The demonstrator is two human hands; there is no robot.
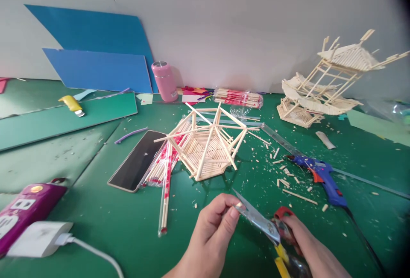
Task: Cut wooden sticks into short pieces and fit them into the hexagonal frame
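My right hand point(304, 244) grips a pair of scissors point(261, 220) with red and yellow handles, blades pointing up-left. My left hand point(213, 233) pinches something small at the blades near their tip; what it holds is hidden by the fingers. Just beyond the hands stands a hexagonal frame of wooden sticks point(208, 143) on the green mat. Cut stick bits point(288, 177) lie scattered to its right.
A blue glue gun point(322, 177) and a clear ruler point(282, 139) lie right. A phone point(137, 160) and packs of chopsticks point(165, 171) lie left. A stick tower model point(326, 86), pink bottle point(164, 80), blue boards point(96, 51), purple power strip point(25, 209).
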